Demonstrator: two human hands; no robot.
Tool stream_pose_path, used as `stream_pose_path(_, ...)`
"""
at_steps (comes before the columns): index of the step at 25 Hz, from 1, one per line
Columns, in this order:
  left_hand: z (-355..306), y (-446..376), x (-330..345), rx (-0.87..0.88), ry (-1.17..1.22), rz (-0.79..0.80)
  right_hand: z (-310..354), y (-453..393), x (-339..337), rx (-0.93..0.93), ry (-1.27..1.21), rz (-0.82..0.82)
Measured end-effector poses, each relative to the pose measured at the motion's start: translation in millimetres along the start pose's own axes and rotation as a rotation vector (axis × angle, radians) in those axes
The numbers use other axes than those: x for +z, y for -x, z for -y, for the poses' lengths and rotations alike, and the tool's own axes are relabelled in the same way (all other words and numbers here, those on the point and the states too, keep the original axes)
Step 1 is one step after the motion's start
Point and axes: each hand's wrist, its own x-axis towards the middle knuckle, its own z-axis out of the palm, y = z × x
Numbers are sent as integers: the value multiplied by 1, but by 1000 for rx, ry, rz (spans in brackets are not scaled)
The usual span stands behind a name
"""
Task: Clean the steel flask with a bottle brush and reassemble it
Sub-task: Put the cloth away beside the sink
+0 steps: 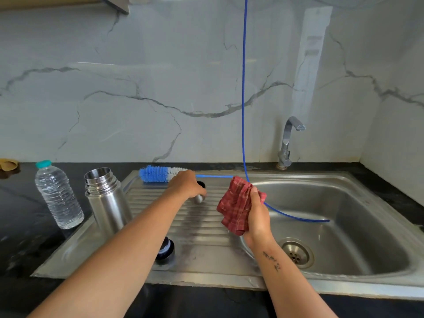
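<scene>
Left hand (187, 184) grips the small steel cup (200, 198); right hand (258, 212) clutches a crumpled red checked cloth (236, 207) just beside it.

Steel flask (106, 198) upright at left edge of drainboard, mouth open, threaded neck bare, body shiny. Bottle brush (160, 173) lying flat along back rim of drainboard, blue-and-white bristle head pointing left, thin blue handle running right. Small steel cup-lid (200, 195) on drainboard ribs, mostly covered by left hand (187, 183) curled round it. Dark stopper (166, 250) near front of drainboard, well apart from flask, partly hidden behind forearm.
</scene>
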Motion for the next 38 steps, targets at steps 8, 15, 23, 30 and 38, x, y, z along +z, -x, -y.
stream_pose_path(8, 8, -7, 17, 14, -14, -5, -8, -8, -5, 45, -27, 38)
stream_pose_path(15, 0, 34, -6, 148, 61, -144, -2, 4, -6, 27, -55, 19)
stream_pose_path(23, -63, 130, 41, 372, 440, -128, 41, 74, -50, -108, 24, -78)
stream_pose_path(30, -111, 176, 125, 823, 388, 187, 118, 121, -156, -367, 533, -451)
stream_pose_path(38, -102, 177, 150, 971, 307, 152, 205, 114, -263, -336, 1737, -1031)
